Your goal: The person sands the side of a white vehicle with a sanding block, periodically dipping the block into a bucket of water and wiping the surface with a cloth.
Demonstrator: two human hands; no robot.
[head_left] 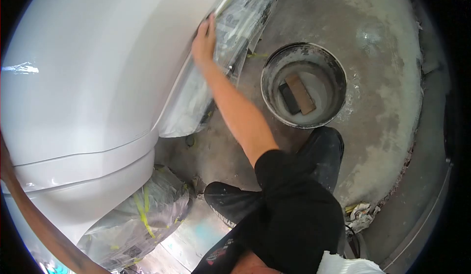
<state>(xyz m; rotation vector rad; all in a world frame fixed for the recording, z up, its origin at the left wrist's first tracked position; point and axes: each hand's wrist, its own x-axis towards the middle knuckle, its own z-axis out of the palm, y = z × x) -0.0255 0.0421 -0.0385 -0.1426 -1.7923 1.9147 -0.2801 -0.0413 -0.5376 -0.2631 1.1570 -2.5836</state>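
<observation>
My right hand (203,46) presses against the lower edge of a glossy white car body panel (117,73). Its fingers lie close together, with a thin dark bit showing at the fingertips that I cannot make out. Clear plastic masking film (235,29) runs along the panel's edge beside this hand. At the far left, my left hand (4,161) reaches against the white bodywork. It is mostly cut off by the frame and its fingers are hidden.
A bucket (266,95) stands on the wet concrete floor (378,102), with a brown block (300,93) and a black block (289,98) in cloudy water. A plastic-wrapped wheel (142,215) with yellow tape is at lower left. Crumpled paper (362,215) lies at lower right.
</observation>
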